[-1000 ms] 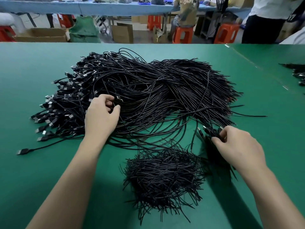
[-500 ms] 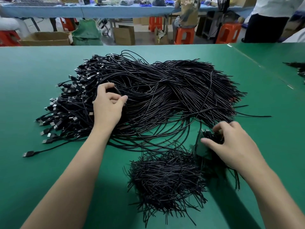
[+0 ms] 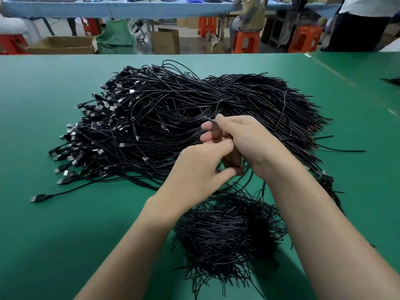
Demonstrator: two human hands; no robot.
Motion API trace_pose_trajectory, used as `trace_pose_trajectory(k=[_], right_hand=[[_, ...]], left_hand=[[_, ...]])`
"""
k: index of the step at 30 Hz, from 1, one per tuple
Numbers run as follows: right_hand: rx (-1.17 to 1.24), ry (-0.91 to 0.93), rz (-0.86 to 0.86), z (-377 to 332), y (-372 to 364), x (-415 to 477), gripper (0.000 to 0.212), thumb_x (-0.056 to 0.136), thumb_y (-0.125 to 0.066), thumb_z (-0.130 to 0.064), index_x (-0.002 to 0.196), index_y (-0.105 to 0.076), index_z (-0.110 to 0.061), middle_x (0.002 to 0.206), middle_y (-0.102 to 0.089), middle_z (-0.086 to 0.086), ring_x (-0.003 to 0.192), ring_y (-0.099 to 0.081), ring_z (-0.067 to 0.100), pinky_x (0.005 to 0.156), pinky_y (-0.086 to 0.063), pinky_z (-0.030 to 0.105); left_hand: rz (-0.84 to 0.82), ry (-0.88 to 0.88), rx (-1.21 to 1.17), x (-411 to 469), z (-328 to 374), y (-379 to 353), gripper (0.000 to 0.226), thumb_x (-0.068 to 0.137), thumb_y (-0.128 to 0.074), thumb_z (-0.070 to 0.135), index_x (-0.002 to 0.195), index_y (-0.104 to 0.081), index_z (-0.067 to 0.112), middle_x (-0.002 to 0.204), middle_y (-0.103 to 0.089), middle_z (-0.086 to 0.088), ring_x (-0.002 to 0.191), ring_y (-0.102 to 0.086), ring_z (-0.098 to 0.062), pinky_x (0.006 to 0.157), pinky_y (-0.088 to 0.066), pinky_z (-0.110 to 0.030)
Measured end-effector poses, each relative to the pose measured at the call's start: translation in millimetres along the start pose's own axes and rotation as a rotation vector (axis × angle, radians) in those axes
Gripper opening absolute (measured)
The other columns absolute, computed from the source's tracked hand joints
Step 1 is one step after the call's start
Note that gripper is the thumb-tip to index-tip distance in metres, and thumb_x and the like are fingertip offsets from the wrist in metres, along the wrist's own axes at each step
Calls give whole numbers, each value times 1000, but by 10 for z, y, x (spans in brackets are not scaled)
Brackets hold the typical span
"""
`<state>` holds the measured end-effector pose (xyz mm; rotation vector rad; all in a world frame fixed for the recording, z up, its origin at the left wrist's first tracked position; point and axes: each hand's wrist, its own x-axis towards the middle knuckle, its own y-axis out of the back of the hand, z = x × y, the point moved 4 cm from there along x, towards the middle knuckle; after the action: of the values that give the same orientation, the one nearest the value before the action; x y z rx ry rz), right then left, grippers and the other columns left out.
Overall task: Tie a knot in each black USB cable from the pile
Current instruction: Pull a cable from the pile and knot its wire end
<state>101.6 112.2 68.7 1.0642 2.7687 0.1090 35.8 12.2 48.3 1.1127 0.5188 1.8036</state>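
Observation:
A big pile of black USB cables (image 3: 173, 118) covers the middle of the green table (image 3: 54, 224), plugs fanned out to the left. Over its near edge my two hands meet. My right hand (image 3: 244, 144) pinches a thin black cable (image 3: 207, 119) whose end sticks out past the fingertips. My left hand (image 3: 199, 169) curls its fingers round the same cable just below, touching the right hand. The part of the cable between the palms is hidden. A separate heap of short black wire ties (image 3: 227, 230) lies close to me between my forearms.
A single plug (image 3: 37, 198) trails out at the left. A few cables (image 3: 329, 182) lie right of my right forearm, and more cables (image 3: 391, 81) at the far right edge. Beyond the table stand orange stools (image 3: 246, 42), cardboard boxes (image 3: 62, 45) and seated people.
My left hand left the plug side of the pile and my right hand left the small bundle at the right. Both came together at the centre and took hold of one cable.

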Motion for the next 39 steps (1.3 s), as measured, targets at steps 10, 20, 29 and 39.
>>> trace_pose_trajectory(k=[10, 20, 29, 39], right_hand=[[-454, 403, 63, -350, 237, -118, 28, 106, -49, -34, 95, -75, -32, 60, -40, -12, 54, -32, 9, 50, -27, 20], [-670, 565, 717, -491, 295, -278, 18, 100, -58, -39, 93, -68, -26, 91, -57, -9, 85, -56, 8, 79, -46, 27], [461, 13, -36, -25, -151, -219, 53, 109, -36, -45, 114, -71, -7, 103, -78, 8, 99, -74, 23, 95, -56, 47], [455, -26, -399, -45, -215, -353, 41, 109, -41, -30, 80, -66, -15, 60, -35, -5, 53, -24, 8, 39, -22, 17]], left_hand=[[341, 68, 360, 51, -425, 718, 43, 102, -61, 32, 142, -58, 15, 144, -56, -4, 135, -48, -27, 116, -33, -37], [319, 381, -430, 90, -384, 515, 26, 108, -54, 36, 104, -79, 35, 82, -79, 9, 68, -61, -1, 71, -45, -19], [66, 75, 179, 147, 61, 336, 38, 104, -57, 24, 142, -64, 24, 159, -45, 8, 144, -35, -18, 118, -27, -43], [110, 22, -62, 112, -192, 581, 53, 101, -55, 3, 153, -48, 12, 155, -49, 0, 147, -42, -11, 122, -33, -40]])
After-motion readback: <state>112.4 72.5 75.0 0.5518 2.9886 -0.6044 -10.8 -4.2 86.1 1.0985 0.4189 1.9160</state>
